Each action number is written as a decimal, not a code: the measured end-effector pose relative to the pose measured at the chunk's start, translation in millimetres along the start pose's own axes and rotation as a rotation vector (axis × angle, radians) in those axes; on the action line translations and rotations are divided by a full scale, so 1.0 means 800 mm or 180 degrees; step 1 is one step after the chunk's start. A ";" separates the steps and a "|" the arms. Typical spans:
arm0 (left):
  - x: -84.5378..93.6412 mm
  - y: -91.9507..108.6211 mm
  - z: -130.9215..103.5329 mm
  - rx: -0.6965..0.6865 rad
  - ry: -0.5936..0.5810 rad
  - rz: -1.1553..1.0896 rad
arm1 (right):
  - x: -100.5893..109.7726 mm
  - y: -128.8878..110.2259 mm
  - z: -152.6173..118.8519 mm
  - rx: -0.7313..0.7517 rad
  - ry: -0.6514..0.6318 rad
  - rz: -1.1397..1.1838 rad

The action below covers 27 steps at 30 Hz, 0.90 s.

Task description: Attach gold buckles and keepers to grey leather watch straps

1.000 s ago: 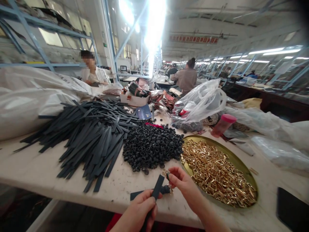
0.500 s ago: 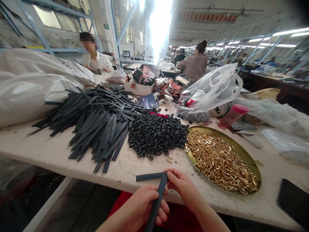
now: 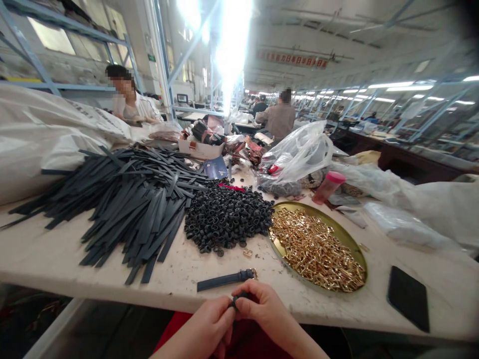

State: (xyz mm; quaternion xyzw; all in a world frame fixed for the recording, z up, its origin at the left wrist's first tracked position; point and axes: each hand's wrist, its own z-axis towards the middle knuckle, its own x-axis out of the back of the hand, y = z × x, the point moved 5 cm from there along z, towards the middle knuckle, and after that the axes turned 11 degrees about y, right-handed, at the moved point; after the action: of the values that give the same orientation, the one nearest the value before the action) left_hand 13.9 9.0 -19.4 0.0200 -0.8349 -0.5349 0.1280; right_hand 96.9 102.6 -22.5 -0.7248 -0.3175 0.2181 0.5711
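In the head view, I see the left hand [image 3: 215, 323] and right hand [image 3: 259, 303] meeting at the near edge of a pale counter [image 3: 164, 279], each grip pinching the same small dark piece [image 3: 238, 298], mostly hidden. Just beyond lies a dark strap [image 3: 219, 281], its gold buckle [image 3: 255, 273] at the right end. Farther back, left to right: dark strips [image 3: 138, 209], heaped black loops [image 3: 224, 219], and an oval tray [image 3: 339, 232] of gold metal pieces [image 3: 318, 254].
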 end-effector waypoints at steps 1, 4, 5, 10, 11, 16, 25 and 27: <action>-0.001 -0.004 -0.001 0.0050 -0.0030 -0.0017 | 0.004 0.002 0.000 -0.0007 0.0136 0.0030; 0.000 -0.013 0.002 0.0025 0.0216 -0.0205 | 0.004 0.012 0.002 -0.0093 0.0329 0.0405; 0.003 -0.012 0.004 -0.0089 0.0412 -0.0281 | -0.002 0.016 0.003 -0.0153 0.0233 0.0583; 0.020 -0.012 0.019 -0.0307 0.1084 -0.0658 | -0.003 0.016 0.017 0.0004 -0.0041 0.0365; 0.023 -0.016 0.024 -0.0178 0.1135 -0.0735 | 0.011 0.009 0.027 0.0230 0.0205 -0.0031; 0.024 -0.036 0.050 0.0292 0.1061 -0.0982 | 0.050 -0.030 0.089 0.1273 0.0949 -0.3141; 0.037 -0.032 0.067 0.0217 0.0991 -0.0778 | 0.033 -0.025 0.125 0.1481 0.0699 -0.3698; 0.042 -0.021 0.068 0.0146 0.1074 -0.0710 | 0.039 -0.028 0.113 0.1367 0.0594 -0.3181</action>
State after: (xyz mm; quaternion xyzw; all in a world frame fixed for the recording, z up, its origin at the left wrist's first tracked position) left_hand -32.9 44.4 -49.6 0.2046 -0.8063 -0.5156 0.2055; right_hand 52.4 190.3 -22.1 -0.3694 -0.5193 -0.0848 0.7660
